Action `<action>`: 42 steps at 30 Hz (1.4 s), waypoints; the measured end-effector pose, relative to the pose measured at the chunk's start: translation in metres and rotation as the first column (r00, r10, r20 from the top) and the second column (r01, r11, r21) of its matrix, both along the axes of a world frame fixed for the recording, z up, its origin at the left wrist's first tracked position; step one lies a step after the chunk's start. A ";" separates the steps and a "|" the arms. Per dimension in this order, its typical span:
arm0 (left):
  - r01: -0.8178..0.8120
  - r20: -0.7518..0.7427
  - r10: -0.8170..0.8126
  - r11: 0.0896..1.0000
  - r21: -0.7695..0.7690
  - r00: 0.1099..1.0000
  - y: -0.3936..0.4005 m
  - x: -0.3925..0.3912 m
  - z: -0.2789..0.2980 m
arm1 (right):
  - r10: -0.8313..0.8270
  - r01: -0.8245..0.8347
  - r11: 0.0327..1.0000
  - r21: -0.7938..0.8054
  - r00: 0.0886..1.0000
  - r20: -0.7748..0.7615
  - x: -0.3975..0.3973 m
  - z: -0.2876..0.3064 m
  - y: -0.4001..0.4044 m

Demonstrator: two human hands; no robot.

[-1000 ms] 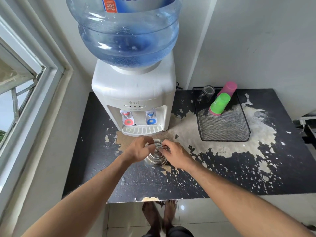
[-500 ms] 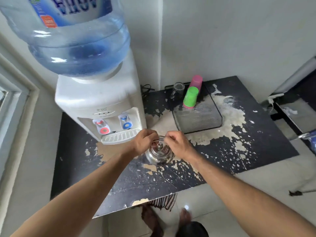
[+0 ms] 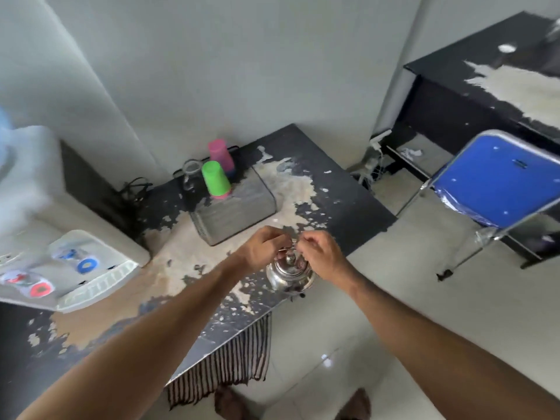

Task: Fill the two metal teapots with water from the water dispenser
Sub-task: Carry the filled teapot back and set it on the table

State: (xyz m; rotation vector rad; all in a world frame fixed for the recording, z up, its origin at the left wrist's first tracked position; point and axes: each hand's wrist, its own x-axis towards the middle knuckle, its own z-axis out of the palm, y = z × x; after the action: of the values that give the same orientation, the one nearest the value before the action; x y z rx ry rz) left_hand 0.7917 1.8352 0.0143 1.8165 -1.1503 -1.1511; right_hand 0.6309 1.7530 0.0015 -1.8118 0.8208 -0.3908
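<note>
A small shiny metal teapot [image 3: 289, 272] with its lid on hangs over the front right corner of the worn black table [image 3: 342, 189]. My left hand [image 3: 263, 248] and my right hand [image 3: 321, 253] both pinch its thin wire handle from either side above the lid. The white water dispenser [image 3: 60, 262] stands blurred at the far left, its blue tap [image 3: 87, 265] and red tap [image 3: 41, 288] above a drip tray. No second teapot is in view.
A black mesh tray [image 3: 239, 213] behind my hands holds an upturned green cup [image 3: 215, 180], a pink cup [image 3: 221, 154] and a clear glass [image 3: 191, 174]. A blue folding chair [image 3: 497, 189] and a second black desk [image 3: 485, 86] stand at the right. Striped mat [image 3: 224, 368] below.
Both hands have carried the teapot away from the dispenser toward the table's right corner. My view has swung right, so the dispenser slid to the left edge and the chair appeared.
</note>
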 end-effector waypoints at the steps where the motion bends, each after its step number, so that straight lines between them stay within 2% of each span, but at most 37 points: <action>1: 0.002 0.000 -0.002 1.000 0.006 1.000 -0.012 -0.015 -0.001 | -0.027 0.027 1.000 -0.008 1.000 0.003 -0.016 0.003 -0.009; 5: 0.083 0.037 -0.083 0.997 -0.006 0.996 -0.084 -0.108 0.005 | -0.130 0.130 0.992 0.002 0.992 0.009 -0.112 0.009 -0.070; 12: 0.216 -0.038 -0.220 0.971 -0.103 0.975 -0.200 -0.250 0.024 | -0.297 0.297 0.955 0.007 0.955 -0.008 -0.260 0.034 -0.162; 17: 0.394 -0.019 -0.401 0.907 -0.152 0.916 -0.295 -0.348 0.036 | -0.488 0.488 0.873 -0.010 0.873 0.019 -0.361 0.049 -0.224; 22: 0.495 -0.057 -0.515 0.845 -0.200 0.856 -0.385 -0.439 0.038 | -0.644 0.647 0.762 -0.027 0.762 0.074 -0.449 0.052 -0.288; 29: 0.665 -0.049 -0.689 0.714 -0.219 0.723 -0.509 -0.555 0.042 | -0.749 0.750 0.661 -0.014 0.661 0.043 -0.562 0.054 -0.383; 37: 0.766 -0.047 -0.785 0.614 -0.193 0.618 -0.625 -0.671 0.059 | -0.829 0.833 0.552 -0.040 0.553 0.085 -0.671 0.063 -0.482; 42: 0.788 -0.013 -0.807 0.580 -0.206 0.590 -0.695 -0.744 0.059 | -0.831 0.836 0.540 -0.097 0.548 0.097 -0.744 0.062 -0.547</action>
State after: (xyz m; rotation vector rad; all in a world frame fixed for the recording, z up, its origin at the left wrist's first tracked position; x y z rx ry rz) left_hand 0.0477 1.1404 0.0735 1.0311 -2.0460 -1.5301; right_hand -0.1135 1.2056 0.0632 -1.3869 1.6652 -1.1239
